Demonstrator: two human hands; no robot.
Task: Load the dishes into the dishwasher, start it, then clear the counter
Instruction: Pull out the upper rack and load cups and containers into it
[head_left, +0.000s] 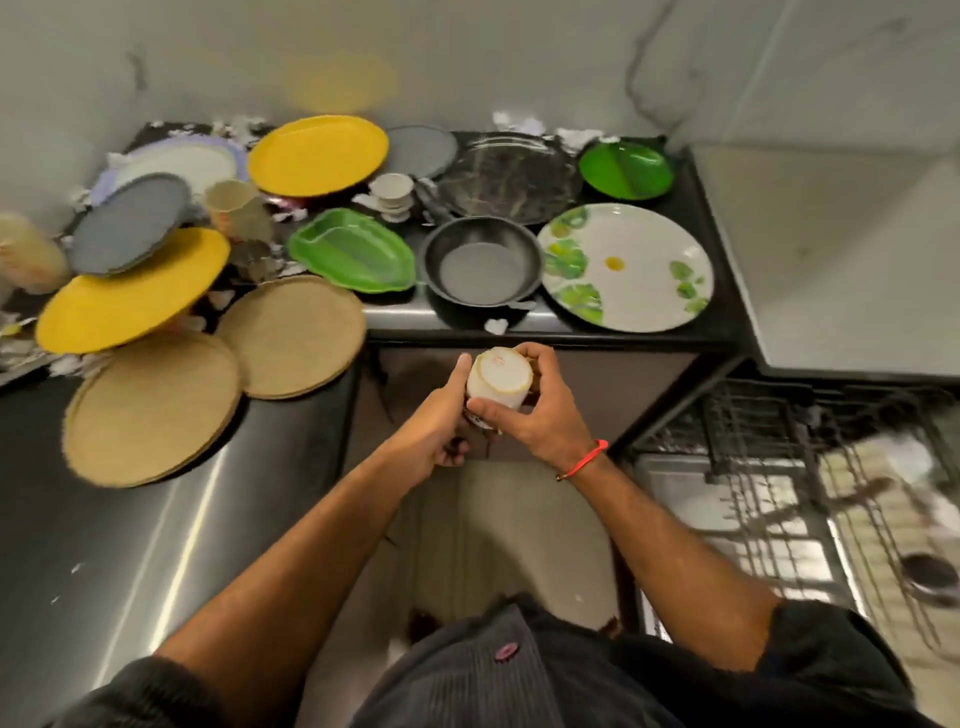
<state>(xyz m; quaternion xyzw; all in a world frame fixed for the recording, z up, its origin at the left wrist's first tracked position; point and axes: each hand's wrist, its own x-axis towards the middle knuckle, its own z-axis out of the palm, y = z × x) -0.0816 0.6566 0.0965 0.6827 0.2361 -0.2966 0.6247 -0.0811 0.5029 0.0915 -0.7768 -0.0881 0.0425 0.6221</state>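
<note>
— Head view is showing both hands holding one white cup (500, 375) upside down, base toward the camera, below the tabletop (545, 322) edge. What is each grip doing?

— The left hand (439, 415) is curling its fingers round the cup's side, and the right hand (535, 410) is pinching it from the other side, thumb in front. The dishwasher rack (779, 467) is sitting pulled out to the right, well apart from the cup.

— How should the cup be going in?

— I would judge: keeping it mouth down, passing it to the right hand alone, and seating it between the rack's wires so it is not tipping.

— And what is waiting on the tabletop?

— I am counting two yellow plates (318, 155), two tan plates (291, 335), two grey plates, two green dishes (353, 250), one floral plate (626, 266), one dark pan (483, 265), and one patterned dark plate. Smaller cups behind are too blurred for counting.
</note>
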